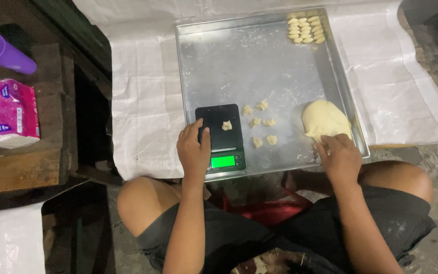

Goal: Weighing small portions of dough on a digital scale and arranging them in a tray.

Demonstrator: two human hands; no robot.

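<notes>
A small pale dough piece (226, 125) sits on the black digital kitchen scale (220, 133), steadied by the left hand (193, 151), fingers loosely spread. The right hand (339, 157) pinches the large yellow dough mound (324, 120); small, even pinches would suit best. Both lie in a floured square metal tray (249, 66) on white sheeting (143, 101) over the floor.

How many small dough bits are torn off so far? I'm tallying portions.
7: one on the scale, six on the tray right of it, at and. The hands may hide others.
</notes>
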